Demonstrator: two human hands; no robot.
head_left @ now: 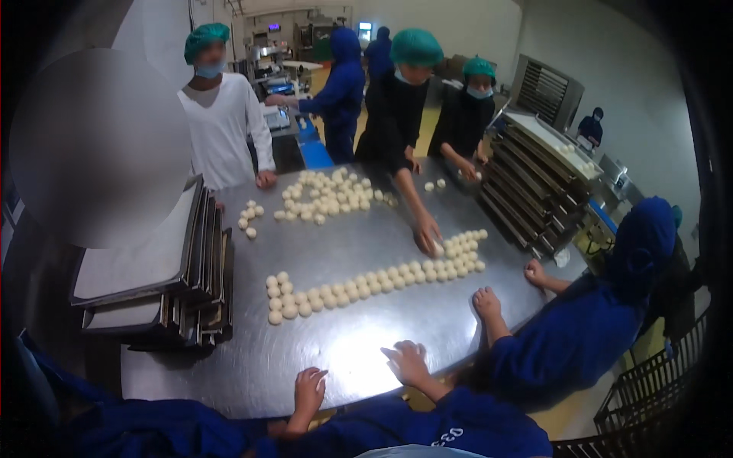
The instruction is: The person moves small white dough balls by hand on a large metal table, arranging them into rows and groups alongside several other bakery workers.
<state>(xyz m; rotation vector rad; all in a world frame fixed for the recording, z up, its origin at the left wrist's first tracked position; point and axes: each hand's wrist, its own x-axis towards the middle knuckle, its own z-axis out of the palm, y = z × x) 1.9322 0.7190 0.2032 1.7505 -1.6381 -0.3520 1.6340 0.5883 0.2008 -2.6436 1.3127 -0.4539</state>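
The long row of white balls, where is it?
The long row of white balls crosses the table in the middle of the head view, between the loose pile of balls and the left hand and right hand.

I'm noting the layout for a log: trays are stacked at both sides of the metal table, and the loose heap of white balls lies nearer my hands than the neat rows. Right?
Not quite: the head view shows the neat rows nearer your left hand and right hand, with the loose heap beyond them. The rest stands.
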